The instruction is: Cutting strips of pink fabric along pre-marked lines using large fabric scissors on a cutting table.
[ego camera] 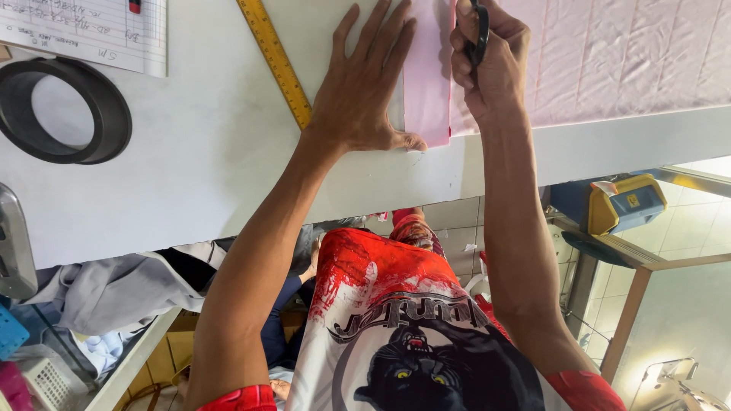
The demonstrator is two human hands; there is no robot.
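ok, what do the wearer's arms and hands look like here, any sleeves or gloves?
Both arms are bare from shoulder to wrist. No gloves, rings, watch or bands on the left hand or right hand. Only short red sleeve edges show at the shoulders, part of a red and white printed shirt.

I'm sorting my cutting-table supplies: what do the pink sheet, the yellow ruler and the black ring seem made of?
The pink sheet looks like thin matte fabric: soft creases, faint ruled lines. The long yellow ruler could be painted metal or plastic; printed markings, flat and rigid. The black ring looks like matte plastic or rubber, smooth and thick-walled.
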